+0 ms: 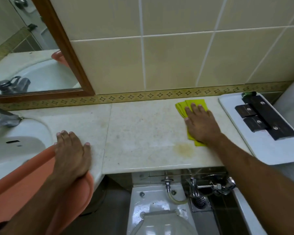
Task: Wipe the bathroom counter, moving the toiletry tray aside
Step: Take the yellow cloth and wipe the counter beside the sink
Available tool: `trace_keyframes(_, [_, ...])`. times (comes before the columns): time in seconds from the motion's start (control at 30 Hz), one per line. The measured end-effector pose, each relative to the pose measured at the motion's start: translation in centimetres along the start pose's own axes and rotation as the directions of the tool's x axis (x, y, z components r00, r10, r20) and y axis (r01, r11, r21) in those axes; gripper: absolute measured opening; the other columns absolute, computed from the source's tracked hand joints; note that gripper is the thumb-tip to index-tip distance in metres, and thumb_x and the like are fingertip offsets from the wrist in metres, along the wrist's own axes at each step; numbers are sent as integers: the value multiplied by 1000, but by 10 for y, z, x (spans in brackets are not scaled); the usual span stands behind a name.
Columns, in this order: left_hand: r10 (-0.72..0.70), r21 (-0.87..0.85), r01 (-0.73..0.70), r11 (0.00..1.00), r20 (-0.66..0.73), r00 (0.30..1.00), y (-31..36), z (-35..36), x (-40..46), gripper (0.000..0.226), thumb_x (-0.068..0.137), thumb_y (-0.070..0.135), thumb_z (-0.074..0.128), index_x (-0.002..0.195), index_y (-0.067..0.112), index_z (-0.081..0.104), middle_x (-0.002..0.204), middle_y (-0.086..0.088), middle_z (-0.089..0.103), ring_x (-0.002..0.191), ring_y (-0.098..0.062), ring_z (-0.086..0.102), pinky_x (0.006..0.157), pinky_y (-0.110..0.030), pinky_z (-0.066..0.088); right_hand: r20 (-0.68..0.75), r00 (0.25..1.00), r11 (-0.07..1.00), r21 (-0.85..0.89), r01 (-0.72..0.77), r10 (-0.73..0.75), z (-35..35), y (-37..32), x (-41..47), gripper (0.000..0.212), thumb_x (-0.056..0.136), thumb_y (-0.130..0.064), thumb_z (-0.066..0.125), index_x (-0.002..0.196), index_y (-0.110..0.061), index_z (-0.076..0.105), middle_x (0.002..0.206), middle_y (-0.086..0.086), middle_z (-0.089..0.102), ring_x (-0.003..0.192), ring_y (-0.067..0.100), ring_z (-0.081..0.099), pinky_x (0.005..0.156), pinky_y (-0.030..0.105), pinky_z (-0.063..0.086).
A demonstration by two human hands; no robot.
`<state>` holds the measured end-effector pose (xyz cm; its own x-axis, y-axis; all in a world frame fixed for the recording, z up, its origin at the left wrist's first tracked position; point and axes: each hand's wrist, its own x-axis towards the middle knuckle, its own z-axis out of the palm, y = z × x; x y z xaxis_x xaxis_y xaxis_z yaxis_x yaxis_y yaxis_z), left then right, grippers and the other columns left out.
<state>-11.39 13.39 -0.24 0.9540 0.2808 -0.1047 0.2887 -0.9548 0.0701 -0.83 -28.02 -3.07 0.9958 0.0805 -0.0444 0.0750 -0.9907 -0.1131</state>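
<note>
The pale marble counter point(139, 129) runs from the sink to the right wall. My right hand point(200, 124) lies flat on a folded yellow-green cloth point(192, 106), pressing it to the counter near the back right. A white toiletry tray point(265, 150) sits at the counter's far right end, overhanging the front edge, with several black toiletry boxes point(265, 119) on it. My left hand point(71, 150) rests palm down, fingers spread, on the counter by the sink, holding nothing. A yellowish stain point(183, 150) marks the counter near the front edge.
A white sink point(15, 146) with a chrome tap point(2, 119) is at the left, an orange plastic basin point(41, 192) lying across it under my left arm. A wood-framed mirror point(71, 53) hangs above. Below are a toilet point(159, 221), valves and a floor drain point(200, 200).
</note>
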Motion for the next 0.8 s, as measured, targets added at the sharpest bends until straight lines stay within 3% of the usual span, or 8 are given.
trace_keyframes(0.17, [-1, 6, 1, 1000, 1, 1000, 1, -2, -2, 70, 99, 38, 30, 148, -9, 14, 157, -34, 11, 147, -46, 8, 119, -57, 12, -26, 991, 991, 40, -131, 132, 2, 15, -49, 55, 101, -38, 29, 153, -18, 28, 164, 11, 21, 149, 34, 17, 118, 55, 21])
trace_keyframes(0.3, [12, 2, -12, 1000, -16, 1000, 0, 0, 0, 69, 99, 36, 32, 147, -11, 16, 156, -35, 13, 146, -47, 11, 119, -58, 13, -10, 966, 965, 49, -258, 259, 6, -21, -70, 58, 100, -39, 31, 153, -16, 25, 164, 13, 17, 149, 36, 14, 118, 57, 18])
trace_keyframes(0.4, [13, -5, -13, 1000, -13, 1000, 0, 1, 0, 69, 99, 35, 33, 147, -11, 16, 156, -35, 13, 146, -47, 11, 119, -57, 12, 17, 972, 971, 32, -236, 235, 10, -63, -68, 61, 99, -40, 29, 155, -15, 21, 165, 13, 13, 150, 37, 11, 119, 57, 15])
trace_keyframes(0.53, [25, -18, -25, 1000, -25, 999, 0, 1, 1, 69, 100, 36, 32, 148, -10, 14, 157, -34, 12, 147, -45, 9, 120, -56, 10, 46, 997, 997, 49, -67, 65, 18, -148, -54, 62, 98, -40, 29, 154, -16, 22, 165, 13, 13, 150, 38, 10, 119, 57, 11])
trace_keyframes(0.6, [27, -32, -28, 999, -28, 999, -1, 3, 0, 69, 100, 37, 29, 148, -10, 13, 158, -33, 10, 148, -45, 7, 120, -56, 9, 68, 993, 994, 70, 87, -92, 22, -195, -49, 62, 97, -40, 30, 154, -16, 22, 165, 12, 14, 150, 38, 10, 119, 57, 9])
trace_keyframes(0.7, [34, -53, -36, 998, -42, 999, 0, 3, -1, 76, 95, 42, 19, 146, -14, 15, 156, -37, 12, 147, -47, 8, 119, -57, 8, 107, 918, 924, 48, 380, -383, 28, -240, -56, 59, 98, -38, 34, 153, -18, 27, 165, 9, 18, 150, 35, 13, 119, 56, 10])
trace_keyframes(0.8, [38, -67, -43, 997, -76, 996, 1, 2, -2, 82, 90, 45, 15, 144, -17, 20, 153, -40, 16, 145, -50, 12, 118, -59, 10, 89, 811, 815, 20, 579, -578, 30, -233, -74, 55, 98, -37, 39, 151, -21, 32, 164, 6, 23, 149, 32, 17, 119, 54, 14])
